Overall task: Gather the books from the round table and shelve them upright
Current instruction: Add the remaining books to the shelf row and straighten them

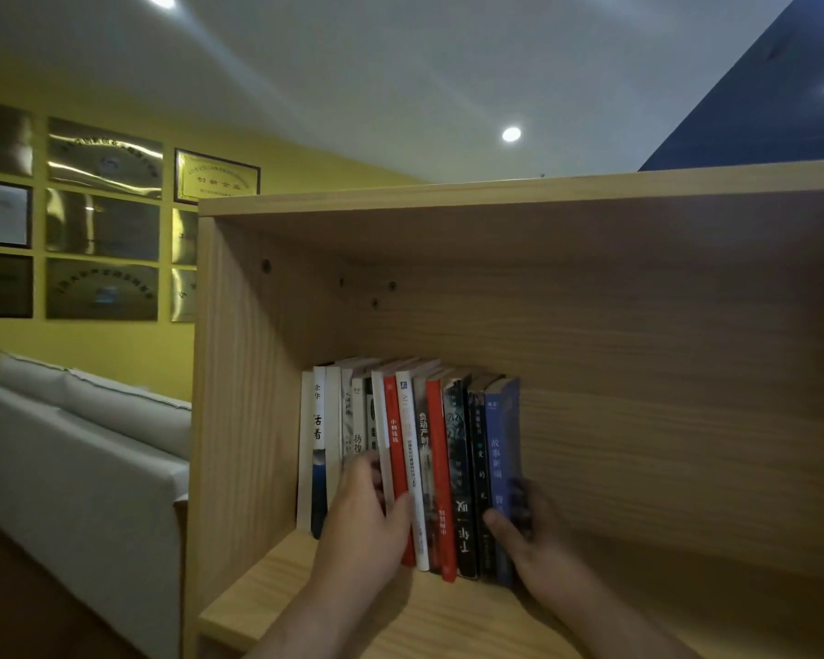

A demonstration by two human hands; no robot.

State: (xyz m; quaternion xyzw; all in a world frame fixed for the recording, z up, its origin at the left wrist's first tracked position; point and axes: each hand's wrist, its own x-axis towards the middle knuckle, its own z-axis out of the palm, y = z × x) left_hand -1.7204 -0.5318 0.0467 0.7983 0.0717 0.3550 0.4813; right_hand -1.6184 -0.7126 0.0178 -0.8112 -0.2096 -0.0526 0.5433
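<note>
Several books [429, 463] stand upright in a row on the board of a light wooden shelf [638, 354], towards its left side. Their spines are white, red, black and blue. My left hand [367, 520] rests against the spines in the left half of the row, fingers on the white and red books. My right hand [529, 539] presses on the blue book [500, 449] at the right end, thumb on its spine and fingers round its outer cover. The round table is out of view.
The shelf compartment to the right of the row holds nothing. Left of the shelf stands a white sofa [82, 449] against a yellow wall with framed plaques [105, 221]. The wooden top board [495, 192] runs above the compartment.
</note>
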